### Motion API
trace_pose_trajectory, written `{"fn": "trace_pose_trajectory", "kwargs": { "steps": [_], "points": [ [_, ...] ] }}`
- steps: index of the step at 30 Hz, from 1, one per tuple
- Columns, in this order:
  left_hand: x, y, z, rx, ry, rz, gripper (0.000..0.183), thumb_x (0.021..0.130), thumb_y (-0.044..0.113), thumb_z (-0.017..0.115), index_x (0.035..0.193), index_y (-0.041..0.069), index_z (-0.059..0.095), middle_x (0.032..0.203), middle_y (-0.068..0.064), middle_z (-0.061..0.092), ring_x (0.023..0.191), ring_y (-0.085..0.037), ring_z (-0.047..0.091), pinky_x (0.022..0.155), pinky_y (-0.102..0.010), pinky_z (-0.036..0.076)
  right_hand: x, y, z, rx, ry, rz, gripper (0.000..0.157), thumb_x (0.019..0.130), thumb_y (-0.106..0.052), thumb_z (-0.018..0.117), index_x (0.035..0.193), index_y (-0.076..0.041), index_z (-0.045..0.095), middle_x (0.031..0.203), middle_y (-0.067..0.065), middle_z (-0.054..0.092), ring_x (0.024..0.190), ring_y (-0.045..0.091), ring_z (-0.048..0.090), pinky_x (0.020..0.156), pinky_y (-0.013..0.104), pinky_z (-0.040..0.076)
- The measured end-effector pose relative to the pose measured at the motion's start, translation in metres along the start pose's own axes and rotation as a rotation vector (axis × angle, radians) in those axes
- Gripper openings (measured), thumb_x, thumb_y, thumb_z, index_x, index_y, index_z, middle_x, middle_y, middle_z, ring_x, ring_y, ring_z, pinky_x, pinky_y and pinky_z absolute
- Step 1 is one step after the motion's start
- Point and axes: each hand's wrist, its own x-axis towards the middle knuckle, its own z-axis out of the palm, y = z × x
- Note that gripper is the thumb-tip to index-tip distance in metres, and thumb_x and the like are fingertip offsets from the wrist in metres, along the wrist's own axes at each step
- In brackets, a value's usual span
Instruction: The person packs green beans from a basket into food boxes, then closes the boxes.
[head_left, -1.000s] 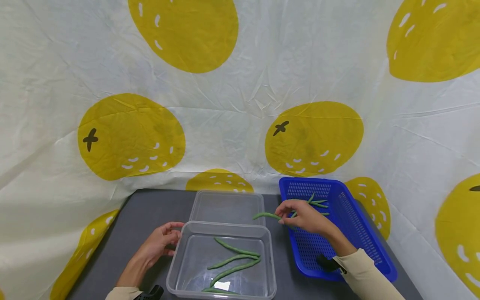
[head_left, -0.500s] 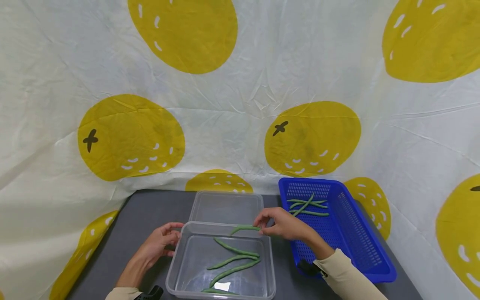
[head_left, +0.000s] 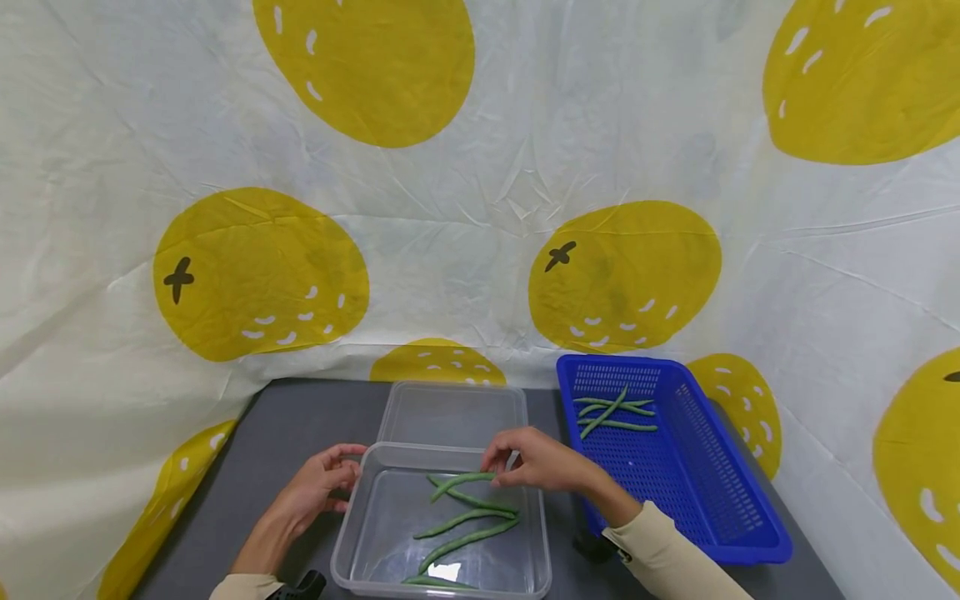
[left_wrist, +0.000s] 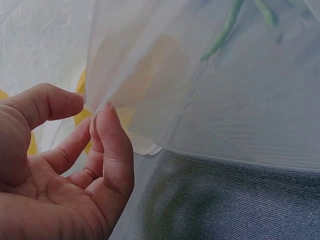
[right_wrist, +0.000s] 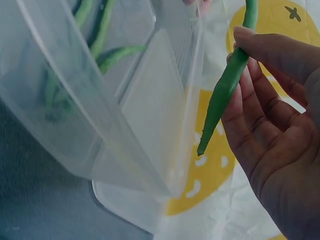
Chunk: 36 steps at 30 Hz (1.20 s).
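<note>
A green bean [right_wrist: 227,87] is pinched between the thumb and fingers of my right hand [head_left: 543,461], above the back right part of a clear plastic container [head_left: 345,533]. Several other green beans [head_left: 468,542] lie inside that container. At its left wall, my left hand [head_left: 315,487] rests with loosely bent fingertips touching the plastic. The left wrist view shows those fingers [left_wrist: 115,150] against the container's corner, not wrapped round it. To the right stands a blue plastic basket [head_left: 720,483], with several green beans [head_left: 615,411] in its far left part.
A clear flat lid [head_left: 453,412] lies on the dark grey table [head_left: 322,408] behind the container. A white cloth [head_left: 450,275] with yellow fruit prints hangs beyond the table and along its sides. The basket stands close to the table's right edge.
My right hand has carried the green bean left from over the basket to over the container. My left hand has stayed in place at the container's left wall.
</note>
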Motion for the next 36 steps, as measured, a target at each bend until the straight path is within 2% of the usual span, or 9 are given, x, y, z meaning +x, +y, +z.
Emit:
{"fn": "trace_pose_trajectory", "kwargs": {
  "steps": [6, 13, 21, 26, 31, 36],
  "points": [
    [0.000, 0.000, 0.000, 0.001, -0.001, 0.002, 0.049, 0.096, 0.015, 0.064, 0.141, 0.002, 0.051, 0.101, -0.006, 0.064, 0.085, -0.020, 0.060, 0.064, -0.038, 0.054, 0.004, -0.004, 0.009, 0.039, -0.015, 0.008, 0.018, 0.092, -0.010, 0.074, 0.110, -0.013, 0.073, 0.107, 0.002, 0.070, 0.091, 0.008, 0.064, 0.081, 0.028, 0.057],
    [0.000, 0.000, 0.002, -0.003, 0.000, 0.003, 0.049, 0.096, 0.014, 0.064, 0.141, 0.002, 0.051, 0.101, -0.007, 0.065, 0.085, -0.020, 0.061, 0.064, -0.037, 0.054, 0.001, -0.002, 0.010, 0.106, -0.004, 0.028, 0.036, 0.093, -0.020, 0.074, 0.128, -0.018, 0.064, 0.122, 0.014, 0.065, 0.106, 0.030, 0.064, 0.089, 0.033, 0.055],
    [0.000, 0.001, 0.001, -0.007, 0.001, 0.005, 0.049, 0.094, 0.013, 0.064, 0.140, 0.001, 0.050, 0.100, -0.007, 0.064, 0.083, -0.019, 0.060, 0.063, -0.036, 0.054, -0.008, 0.005, -0.005, 0.064, 0.012, 0.017, 0.029, 0.095, -0.023, 0.072, 0.123, -0.020, 0.067, 0.120, 0.011, 0.068, 0.100, 0.015, 0.066, 0.091, 0.036, 0.055],
    [0.000, 0.000, 0.001, 0.003, 0.018, -0.001, 0.050, 0.093, 0.012, 0.064, 0.140, 0.002, 0.051, 0.100, -0.006, 0.064, 0.083, -0.019, 0.059, 0.063, -0.037, 0.054, -0.016, 0.005, -0.016, 0.067, 0.032, 0.058, 0.023, 0.096, -0.020, 0.070, 0.120, -0.020, 0.069, 0.117, 0.014, 0.069, 0.100, 0.016, 0.067, 0.090, 0.035, 0.055],
    [0.000, 0.000, 0.002, 0.009, 0.026, -0.002, 0.050, 0.093, 0.011, 0.063, 0.140, 0.001, 0.051, 0.098, -0.005, 0.063, 0.083, -0.019, 0.059, 0.063, -0.037, 0.054, -0.024, 0.007, -0.028, 0.069, 0.079, 0.088, 0.021, 0.097, -0.017, 0.069, 0.119, -0.018, 0.070, 0.109, 0.007, 0.071, 0.098, 0.018, 0.068, 0.083, 0.031, 0.056],
    [0.001, -0.001, 0.002, 0.012, 0.015, 0.006, 0.050, 0.094, 0.011, 0.063, 0.141, 0.001, 0.050, 0.097, -0.004, 0.063, 0.083, -0.019, 0.058, 0.062, -0.037, 0.054, -0.034, 0.013, -0.044, 0.020, 0.126, 0.085, 0.021, 0.097, -0.018, 0.069, 0.119, -0.018, 0.070, 0.106, 0.004, 0.071, 0.096, 0.022, 0.068, 0.081, 0.029, 0.056]
  ]
}}
